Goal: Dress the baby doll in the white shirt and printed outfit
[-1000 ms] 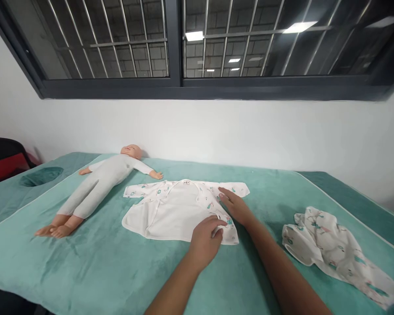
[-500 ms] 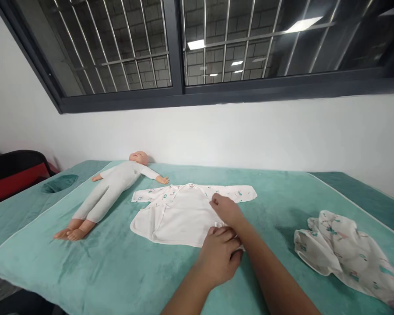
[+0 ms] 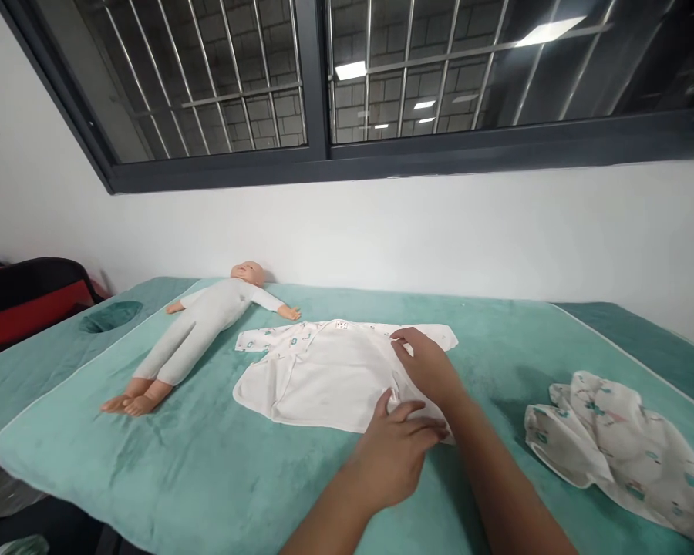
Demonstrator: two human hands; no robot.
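A white baby shirt (image 3: 329,381) lies spread open on the green bed cover, its printed sleeves stretched out to both sides. My left hand (image 3: 393,459) rests at the shirt's lower right edge, fingers spread and holding nothing. Above it, my right hand (image 3: 428,366) reaches over the right front, near the base of the right sleeve. Its thumb and forefinger are apart, and the fabric under it is partly hidden. A baby doll (image 3: 208,327) in a white bodysuit lies on its back left of the shirt, one hand close to the left sleeve.
A crumpled white printed garment (image 3: 618,455) lies at the right. The green padded bed (image 3: 208,478) has a round hole (image 3: 112,316) at its left end. Behind it stand a white wall and a barred window (image 3: 318,92). A black-and-red item (image 3: 35,301) is at far left.
My left hand has uncurled from the lower right edge and spread its fingers. My right hand has shifted slightly right and its fingers have opened. The view has moved a little.
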